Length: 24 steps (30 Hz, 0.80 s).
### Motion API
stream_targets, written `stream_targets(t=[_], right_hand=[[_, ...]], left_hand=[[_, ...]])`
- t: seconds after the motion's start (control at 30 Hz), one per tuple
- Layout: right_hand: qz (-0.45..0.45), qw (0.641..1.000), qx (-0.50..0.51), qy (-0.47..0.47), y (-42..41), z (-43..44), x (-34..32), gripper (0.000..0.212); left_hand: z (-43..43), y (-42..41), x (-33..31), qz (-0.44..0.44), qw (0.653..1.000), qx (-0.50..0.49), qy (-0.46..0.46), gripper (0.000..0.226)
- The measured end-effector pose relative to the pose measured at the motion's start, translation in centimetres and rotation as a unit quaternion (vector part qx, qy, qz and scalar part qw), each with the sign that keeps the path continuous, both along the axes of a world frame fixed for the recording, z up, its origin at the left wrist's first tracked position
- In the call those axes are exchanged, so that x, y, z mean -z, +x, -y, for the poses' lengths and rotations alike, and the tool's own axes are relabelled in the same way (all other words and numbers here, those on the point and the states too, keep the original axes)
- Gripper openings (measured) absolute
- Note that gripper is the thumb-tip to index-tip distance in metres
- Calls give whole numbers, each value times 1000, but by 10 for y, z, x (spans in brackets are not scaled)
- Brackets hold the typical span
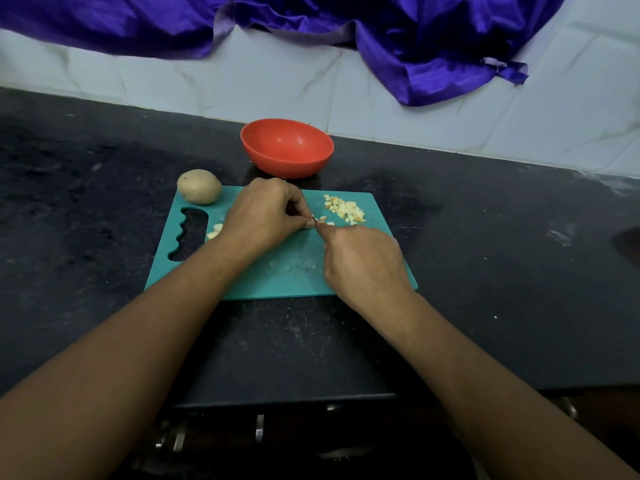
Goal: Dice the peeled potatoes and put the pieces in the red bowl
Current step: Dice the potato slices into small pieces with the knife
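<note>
On the teal cutting board (277,271) my left hand (263,216) pinches a small potato piece (309,224) with curled fingers. My right hand (363,261) grips a knife whose handle is hidden in the fist; only a bit of blade (316,224) shows at the potato piece. A pile of diced potato (344,209) lies at the board's far right. A few more pieces (214,231) lie left of my left hand. A whole potato (199,186) sits at the board's far left corner. The red bowl (287,147) stands behind the board, and nothing shows inside it.
The board lies on a dark stone counter (485,237). A tiled wall (242,77) runs behind the counter, with purple cloth (381,26) hanging over it. Drawer handles (259,427) show below the counter's front edge.
</note>
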State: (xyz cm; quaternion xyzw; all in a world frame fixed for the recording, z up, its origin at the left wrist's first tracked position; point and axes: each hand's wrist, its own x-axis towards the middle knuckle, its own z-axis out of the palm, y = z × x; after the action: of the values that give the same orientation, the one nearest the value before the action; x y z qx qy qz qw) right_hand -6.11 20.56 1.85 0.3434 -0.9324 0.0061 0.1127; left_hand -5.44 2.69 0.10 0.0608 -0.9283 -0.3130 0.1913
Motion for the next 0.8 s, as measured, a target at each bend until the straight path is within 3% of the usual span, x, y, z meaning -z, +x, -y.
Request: stream_targets(t=[0.1,0.17,0.27,0.33,0.47,0.6,0.8], right_hand=[[16,1000,-11,-9,-2,-10,-1,49],[77,993,-3,-92,-9,-22,4,43],[207,938,17,-276,-26,-34,14,32],[228,917,30,-325,-32,-36,16,30],[166,946,9,-278,-18,-32,15,35],[45,987,-27,-151,4,-23,10,42],[-7,999,-41,-27,-1,-19,5,49]], left_hand=[[-1,2,-1,-2,1000,-5,-5,9],[-1,4,-1,-2,1000,-5,-7,7],[0,5,-2,-6,1000,6,-3,7],[1,5,-1,-8,1000,11,16,11],[4,7,-5,-18,998,-5,53,19],[10,9,-10,-19,998,-39,50,20],[18,11,-17,-14,995,-91,29,20]])
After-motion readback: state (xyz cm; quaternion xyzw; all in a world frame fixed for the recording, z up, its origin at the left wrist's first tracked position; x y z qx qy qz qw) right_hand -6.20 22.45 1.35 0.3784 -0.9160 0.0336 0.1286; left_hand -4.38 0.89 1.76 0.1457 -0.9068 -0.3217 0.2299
